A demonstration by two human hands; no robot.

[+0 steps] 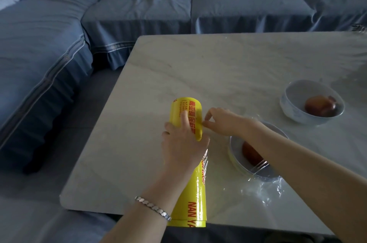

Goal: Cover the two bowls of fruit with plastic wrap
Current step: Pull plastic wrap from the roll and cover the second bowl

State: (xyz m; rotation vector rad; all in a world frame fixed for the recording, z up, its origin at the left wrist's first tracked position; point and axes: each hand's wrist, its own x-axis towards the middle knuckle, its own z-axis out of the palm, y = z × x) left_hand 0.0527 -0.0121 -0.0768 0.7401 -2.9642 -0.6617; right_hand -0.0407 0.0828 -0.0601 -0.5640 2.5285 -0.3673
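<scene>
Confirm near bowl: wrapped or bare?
Wrapped: near bowl has glinting film across its rim, excess crinkled on the table.

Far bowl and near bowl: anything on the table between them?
Nothing: the head view shows only bare table between the far bowl and near bowl.

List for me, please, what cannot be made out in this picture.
Head view:
Near bowl: right forearm hides its far rim.
Plastic wrap roll: left hand covers its middle.
Right hand: whether it pinches anything is too small to tell.
Shiny thing: cut by the right edge.
</scene>
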